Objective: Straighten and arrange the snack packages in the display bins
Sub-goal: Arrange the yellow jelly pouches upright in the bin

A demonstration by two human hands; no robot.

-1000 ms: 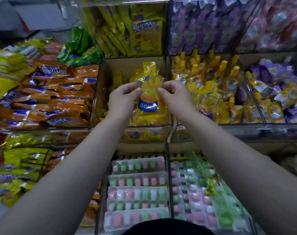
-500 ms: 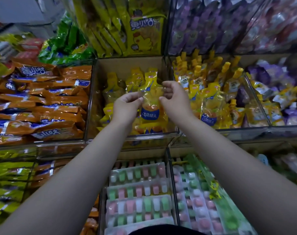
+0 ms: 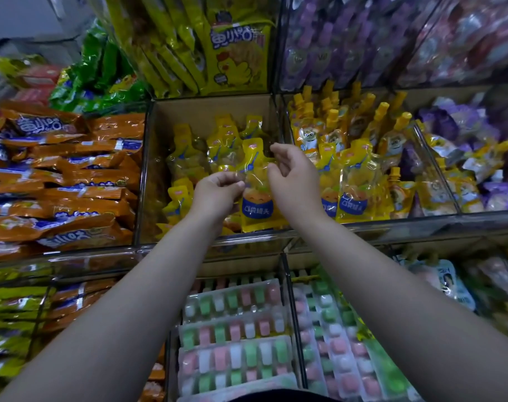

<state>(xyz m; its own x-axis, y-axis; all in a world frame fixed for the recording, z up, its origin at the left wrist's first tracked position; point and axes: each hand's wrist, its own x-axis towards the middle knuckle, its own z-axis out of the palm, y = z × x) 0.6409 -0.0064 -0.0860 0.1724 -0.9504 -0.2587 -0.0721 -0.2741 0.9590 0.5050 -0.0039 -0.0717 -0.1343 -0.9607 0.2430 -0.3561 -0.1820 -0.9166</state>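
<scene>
Bins: the display bins point(image 3: 391, 224) fill my view from closer than a second ago. The neighbours look unchanged, with orange packets point(image 3: 73, 181) stacked on my left and spouted pouches point(image 3: 360, 132) on my right.
Centre bin: the cardboard-lined centre bin point(image 3: 206, 111) is where I work. It now takes back the pouch I was holding up in front of it a second ago.
Back row: the loose pouches point(image 3: 186, 158) behind lean at odd angles and are not yet straightened.
Yellow pouch: the yellow pouch point(image 3: 257, 198) sits lower than in both earlier frames. It stands upright at the front of the centre bin, blue label facing me, with its bottom edge behind the clear front wall.
Meaning: I judge this one as good as placed, so this step is nearly over and the leaning ones behind are what remains.
Left hand: my left hand point(image 3: 216, 195) pinches the pouch's left edge between thumb and fingers, lower on the pouch than before.
Right hand: my right hand point(image 3: 294, 181) sits at the pouch's upper right edge with its fingers curled. It is now higher than the left, where a second ago the two were level. I cannot tell whether it grips the film or only touches it.
</scene>
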